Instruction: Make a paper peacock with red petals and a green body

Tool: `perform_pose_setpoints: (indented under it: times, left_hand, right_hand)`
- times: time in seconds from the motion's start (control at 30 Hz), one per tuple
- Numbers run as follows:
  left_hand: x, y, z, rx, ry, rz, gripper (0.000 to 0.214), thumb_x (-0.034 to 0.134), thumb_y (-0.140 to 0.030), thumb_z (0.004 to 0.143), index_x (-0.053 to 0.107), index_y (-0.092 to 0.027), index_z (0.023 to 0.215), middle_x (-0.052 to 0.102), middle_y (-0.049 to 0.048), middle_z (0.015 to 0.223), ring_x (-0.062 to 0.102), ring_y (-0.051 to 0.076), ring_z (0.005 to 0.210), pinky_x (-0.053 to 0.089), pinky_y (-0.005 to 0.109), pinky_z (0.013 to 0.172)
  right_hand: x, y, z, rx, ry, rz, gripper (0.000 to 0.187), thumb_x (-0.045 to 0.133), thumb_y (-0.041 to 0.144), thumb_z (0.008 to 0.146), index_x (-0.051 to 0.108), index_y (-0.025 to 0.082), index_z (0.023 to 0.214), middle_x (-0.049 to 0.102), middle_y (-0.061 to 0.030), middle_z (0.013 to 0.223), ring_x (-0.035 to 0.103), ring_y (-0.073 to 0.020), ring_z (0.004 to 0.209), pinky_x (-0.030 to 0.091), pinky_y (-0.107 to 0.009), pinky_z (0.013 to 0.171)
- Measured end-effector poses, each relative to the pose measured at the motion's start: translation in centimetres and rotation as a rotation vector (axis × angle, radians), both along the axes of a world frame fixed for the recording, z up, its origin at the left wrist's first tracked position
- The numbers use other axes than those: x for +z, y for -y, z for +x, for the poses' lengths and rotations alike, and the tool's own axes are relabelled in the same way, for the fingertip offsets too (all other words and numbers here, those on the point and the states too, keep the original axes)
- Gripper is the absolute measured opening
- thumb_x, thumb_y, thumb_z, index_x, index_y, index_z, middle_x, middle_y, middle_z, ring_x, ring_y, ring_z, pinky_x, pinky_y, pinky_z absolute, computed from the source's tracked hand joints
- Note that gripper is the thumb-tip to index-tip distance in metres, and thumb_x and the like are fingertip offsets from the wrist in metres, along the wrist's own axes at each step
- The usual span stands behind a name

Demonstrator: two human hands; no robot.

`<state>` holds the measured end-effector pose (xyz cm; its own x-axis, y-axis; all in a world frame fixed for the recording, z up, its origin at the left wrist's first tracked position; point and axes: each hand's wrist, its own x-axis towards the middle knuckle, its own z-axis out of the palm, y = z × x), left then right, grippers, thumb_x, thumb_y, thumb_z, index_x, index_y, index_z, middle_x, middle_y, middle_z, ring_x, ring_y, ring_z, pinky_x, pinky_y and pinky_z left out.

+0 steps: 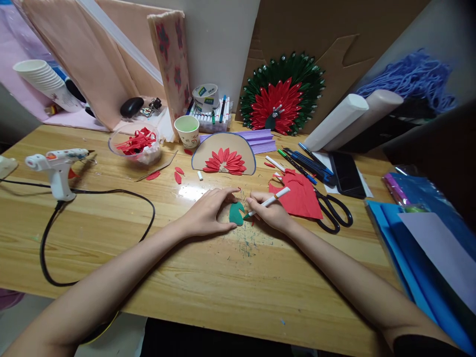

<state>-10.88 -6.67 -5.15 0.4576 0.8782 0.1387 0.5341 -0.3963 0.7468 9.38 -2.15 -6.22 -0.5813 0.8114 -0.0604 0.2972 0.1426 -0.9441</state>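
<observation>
A small cutout (235,214), mostly green with some tan card showing, lies on the table between my hands. My left hand (210,210) rests on its left side, thumb and fingers curved around the edge and holding it. In my right hand (270,212) is a white marker (275,196), its green tip down at the cutout's right edge. The marker's cap (200,175) seems to be the small white piece behind my left hand. Behind both hands lies a tan half-round card (223,144) with a blue rim and red paper petals.
A glue gun (59,168) with a looping black cord stands at left. Near it are a bowl (111,144) of red scraps and a paper cup (187,130). Red crepe paper (301,196), black-handled scissors (336,210) and a phone (346,173) lie at right. A finished peacock (282,94) leans behind.
</observation>
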Motion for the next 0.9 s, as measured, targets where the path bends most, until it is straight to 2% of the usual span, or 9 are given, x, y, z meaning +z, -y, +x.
perform_pose_setpoints:
  times: [0.17,0.3,0.4,0.47,0.53,0.63,0.73,0.9]
  left_hand:
    - [-0.1,-0.1,-0.1,0.02,-0.038,0.031,0.076,0.072,-0.033,0.069,0.033,-0.025,0.134,0.059,0.008,0.113,0.055,0.025,0.102,0.043,0.041,0.088]
    - [-0.3,-0.1,-0.1,0.108,-0.136,0.117,0.079,0.073,-0.052,0.064,0.039,-0.02,0.127,0.058,0.0089,0.104,0.055,0.027,0.096,0.043,0.041,0.083]
    - [-0.2,-0.1,-0.1,0.145,-0.169,0.147,0.086,0.074,-0.061,0.056,0.043,-0.018,0.124,0.056,0.0101,0.103,0.052,0.029,0.097,0.042,0.044,0.085]
    - [0.1,-0.1,0.0,0.138,-0.133,0.14,0.083,0.075,-0.056,0.057,0.042,-0.02,0.124,0.054,0.0108,0.112,0.049,0.029,0.104,0.041,0.045,0.089]
    - [0.4,0.0,0.0,0.085,-0.083,0.117,0.071,0.073,-0.041,0.064,0.042,-0.023,0.125,0.052,0.0094,0.119,0.046,0.028,0.11,0.039,0.045,0.093]
    - [0.6,0.1,0.0,-0.018,-0.068,0.075,0.05,0.063,-0.024,0.071,0.049,-0.026,0.119,0.058,0.0051,0.114,0.047,0.025,0.11,0.039,0.042,0.094]
    - [0.4,0.1,-0.1,-0.023,-0.081,0.067,0.036,0.063,-0.028,0.075,0.057,-0.026,0.111,0.06,0.0044,0.106,0.049,0.023,0.103,0.04,0.041,0.091]
    - [0.2,-0.2,-0.3,-0.005,-0.095,0.086,0.031,0.066,-0.038,0.076,0.061,-0.023,0.103,0.058,0.0056,0.099,0.05,0.022,0.096,0.042,0.038,0.085]
  right_hand:
    - [-0.1,0.0,0.1,-0.057,-0.043,-0.005,0.048,0.048,0.053,0.084,0.039,0.02,0.05,0.042,0.0036,0.045,0.039,-0.0094,0.043,0.029,-0.023,0.044]
    - [-0.2,-0.1,0.2,-0.063,-0.108,-0.014,0.046,0.05,0.053,0.084,0.042,0.02,0.054,0.046,0.0034,0.047,0.041,-0.0094,0.043,0.031,-0.023,0.045]
    - [-0.1,-0.2,0.3,-0.195,-0.171,0.024,0.04,0.052,0.052,0.083,0.047,0.02,0.06,0.048,0.0032,0.051,0.044,-0.0099,0.046,0.034,-0.023,0.047]
    - [0.1,-0.3,0.3,-0.253,-0.181,0.04,0.037,0.053,0.052,0.083,0.053,0.02,0.066,0.05,0.0025,0.054,0.046,-0.0109,0.049,0.036,-0.024,0.049]
    - [0.4,-0.2,0.4,-0.259,-0.178,0.04,0.034,0.054,0.052,0.082,0.056,0.02,0.07,0.053,0.0014,0.058,0.049,-0.0118,0.053,0.038,-0.024,0.05]
    - [0.9,0.6,0.6,-0.216,-0.184,0.037,0.025,0.061,0.044,0.078,0.058,0.019,0.077,0.057,-0.0006,0.068,0.052,-0.0125,0.058,0.04,-0.024,0.052]
    - [0.9,1.7,1.1,-0.144,-0.152,0.019,0.016,0.064,0.033,0.076,0.057,0.019,0.08,0.059,-0.0015,0.073,0.054,-0.0129,0.061,0.042,-0.025,0.053]
    - [-0.2,2.4,1.4,-0.093,-0.008,0.022,0.01,0.061,0.023,0.076,0.051,0.02,0.077,0.055,0.0014,0.069,0.052,-0.0117,0.059,0.04,-0.023,0.053]
